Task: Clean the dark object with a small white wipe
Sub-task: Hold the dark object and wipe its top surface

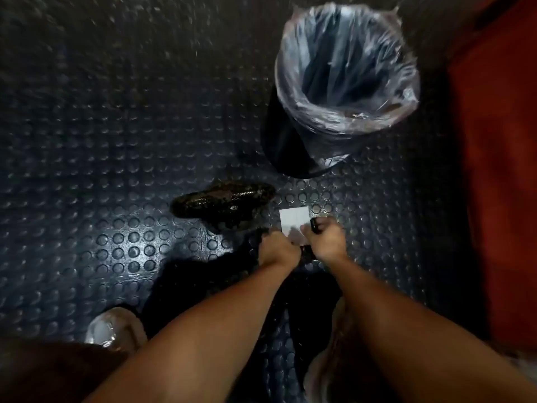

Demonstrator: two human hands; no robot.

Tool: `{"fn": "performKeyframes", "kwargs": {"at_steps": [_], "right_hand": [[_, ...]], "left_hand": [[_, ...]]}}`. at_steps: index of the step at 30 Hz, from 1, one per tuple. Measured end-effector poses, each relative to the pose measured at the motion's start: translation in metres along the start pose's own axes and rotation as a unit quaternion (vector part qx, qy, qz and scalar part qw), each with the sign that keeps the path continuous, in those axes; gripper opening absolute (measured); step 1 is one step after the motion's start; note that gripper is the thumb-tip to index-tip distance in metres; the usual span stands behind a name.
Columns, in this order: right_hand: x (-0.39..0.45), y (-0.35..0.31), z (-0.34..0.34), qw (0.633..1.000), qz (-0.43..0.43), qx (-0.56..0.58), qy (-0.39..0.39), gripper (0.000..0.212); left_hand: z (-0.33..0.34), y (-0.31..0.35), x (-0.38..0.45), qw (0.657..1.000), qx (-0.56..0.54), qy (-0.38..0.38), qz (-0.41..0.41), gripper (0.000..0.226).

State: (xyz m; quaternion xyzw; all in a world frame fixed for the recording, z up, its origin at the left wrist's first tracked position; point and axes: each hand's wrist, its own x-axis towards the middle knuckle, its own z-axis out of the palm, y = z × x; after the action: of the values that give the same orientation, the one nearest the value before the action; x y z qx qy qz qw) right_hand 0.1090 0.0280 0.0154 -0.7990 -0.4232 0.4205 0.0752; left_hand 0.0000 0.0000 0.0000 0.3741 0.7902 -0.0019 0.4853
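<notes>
Holding the small white wipe (294,221) out in front of me, both hands low over the studded floor (125,158). My left hand (277,250) pinches its near left edge, my right hand (327,242) pinches the right side, and something small and dark (315,226) is tucked in those right fingers too; I cannot tell what it is. The dark object (223,203), glossy and lumpy, lies on the floor just left of the wipe, apart from both hands. My judgement: get the wipe spread flat first, then bring it across to that glossy top and rub with firm, short strokes, one hand steadying. The lined bin (343,80) stands close behind for the used wipe. My shoe (114,330) is planted well back.
</notes>
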Motion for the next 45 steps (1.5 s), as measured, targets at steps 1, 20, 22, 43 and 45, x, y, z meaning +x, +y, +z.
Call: {"fn": "performKeyframes", "kwargs": {"at_steps": [1, 20, 22, 43, 45], "right_hand": [[0.000, -0.001, 0.002, 1.000, -0.001, 0.003, -0.001, 0.037], [-0.029, -0.007, -0.022, 0.958, 0.059, 0.278, -0.042, 0.026], [-0.049, -0.019, -0.041, 0.947, 0.023, 0.312, -0.068, 0.034], [-0.181, -0.150, -0.138, 0.938, -0.331, 0.080, -0.071, 0.005], [-0.175, -0.159, -0.143, 0.931, -0.331, 0.122, -0.094, 0.007]], "left_hand": [[0.003, -0.001, 0.002, 1.000, -0.015, 0.014, -0.011, 0.060], [-0.041, -0.007, -0.028, 0.944, -0.300, -0.013, 0.138, 0.028], [-0.061, -0.008, -0.039, 0.928, -0.305, -0.043, 0.211, 0.037], [-0.244, 0.006, -0.162, 0.890, -0.132, 0.071, 0.430, 0.014], [-0.254, 0.013, -0.161, 0.886, -0.182, 0.038, 0.425, 0.024]]}}
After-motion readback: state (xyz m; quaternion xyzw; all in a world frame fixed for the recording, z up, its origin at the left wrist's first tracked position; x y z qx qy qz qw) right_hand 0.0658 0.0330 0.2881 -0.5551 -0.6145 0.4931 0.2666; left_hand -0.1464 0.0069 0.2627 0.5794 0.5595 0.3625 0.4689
